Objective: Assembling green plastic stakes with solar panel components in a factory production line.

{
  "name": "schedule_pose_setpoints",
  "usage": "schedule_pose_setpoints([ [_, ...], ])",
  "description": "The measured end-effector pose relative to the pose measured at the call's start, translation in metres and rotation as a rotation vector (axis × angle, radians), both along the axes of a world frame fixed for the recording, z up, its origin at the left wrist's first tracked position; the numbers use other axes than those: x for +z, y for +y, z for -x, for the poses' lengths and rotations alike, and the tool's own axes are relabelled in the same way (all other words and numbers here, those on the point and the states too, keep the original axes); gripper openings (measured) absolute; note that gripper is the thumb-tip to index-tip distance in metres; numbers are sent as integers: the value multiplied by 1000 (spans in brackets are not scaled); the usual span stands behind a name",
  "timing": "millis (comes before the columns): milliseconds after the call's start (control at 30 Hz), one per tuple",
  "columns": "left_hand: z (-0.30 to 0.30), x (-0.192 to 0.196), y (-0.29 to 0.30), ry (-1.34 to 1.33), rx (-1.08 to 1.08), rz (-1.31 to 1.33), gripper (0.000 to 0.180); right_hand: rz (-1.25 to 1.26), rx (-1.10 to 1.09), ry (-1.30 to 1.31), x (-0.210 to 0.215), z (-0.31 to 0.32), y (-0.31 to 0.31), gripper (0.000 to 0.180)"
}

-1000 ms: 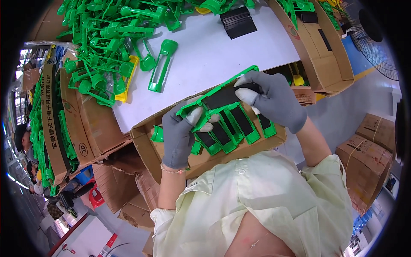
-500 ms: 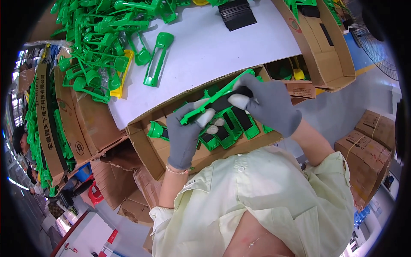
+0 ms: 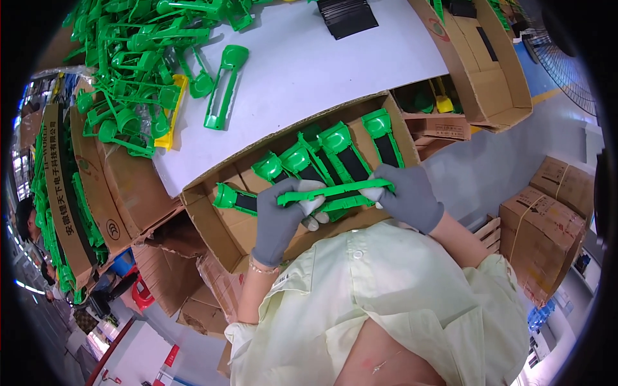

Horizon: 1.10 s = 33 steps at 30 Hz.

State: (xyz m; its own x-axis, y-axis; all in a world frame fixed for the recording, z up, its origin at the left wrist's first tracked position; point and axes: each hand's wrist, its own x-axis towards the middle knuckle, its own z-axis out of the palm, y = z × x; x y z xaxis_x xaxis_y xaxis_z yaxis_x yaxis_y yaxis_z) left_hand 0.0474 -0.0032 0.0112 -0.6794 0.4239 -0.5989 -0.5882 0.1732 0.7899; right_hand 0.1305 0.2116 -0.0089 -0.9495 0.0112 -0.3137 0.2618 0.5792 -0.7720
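Observation:
Both my hands wear grey gloves with pale fingertips. Between them I hold a long green plastic part (image 3: 341, 190), seen nearly edge-on, above an open cardboard box (image 3: 222, 248). Its left end is gripped by my left hand (image 3: 283, 209), fingers curled round it. My right hand (image 3: 407, 196) pinches the opposite end. Whatever lies on the part's far side is hidden. Inside the box lie several green parts with black strips set in them, among them one at the right (image 3: 383, 136) and one at the left (image 3: 235, 199).
A heap of green parts (image 3: 138, 55) covers the white table's (image 3: 283, 83) left side, with a yellow part (image 3: 170, 116) at its edge. A single green frame (image 3: 225, 87) lies nearby. Black strips (image 3: 347, 18) are stacked farther back. Cardboard boxes (image 3: 544, 219) stand at the right.
My right hand has come down, and the green part has gone from steeply slanted to nearly level. The black strip seen under my right fingers is now out of sight.

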Motion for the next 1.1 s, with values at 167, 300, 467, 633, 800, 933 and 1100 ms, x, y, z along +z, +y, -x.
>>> schedule_pose_setpoints([
  [167, 42, -2, 27, -9, -211, 69, 21, -187, 180, -197, 15, 5, 40, 18],
  [300, 68, -8, 51, 198, -653, 389, 32, -295, -103, 277, 25, 63, 78, 21],
  [467, 53, -2, 78, 938, -755, 855, 37, -484, 70, 596, -23, 164, 93, 21],
  [633, 123, -5, 55, 1025, -321, 997, 30, -724, 234, 604, -50, 216, 102, 27],
  [800, 212, -56, 36, 1203, -180, 1222, 58, -702, 354, 558, -40, 230, 97, 28],
  [933, 212, -65, 52, 1041, -255, 1343, 68, -561, 343, 441, -29, 221, 101, 27],
  [1100, 175, -63, 45, 1217, -232, 1234, 28, -254, 256, 702, -28, 195, 110, 18],
])
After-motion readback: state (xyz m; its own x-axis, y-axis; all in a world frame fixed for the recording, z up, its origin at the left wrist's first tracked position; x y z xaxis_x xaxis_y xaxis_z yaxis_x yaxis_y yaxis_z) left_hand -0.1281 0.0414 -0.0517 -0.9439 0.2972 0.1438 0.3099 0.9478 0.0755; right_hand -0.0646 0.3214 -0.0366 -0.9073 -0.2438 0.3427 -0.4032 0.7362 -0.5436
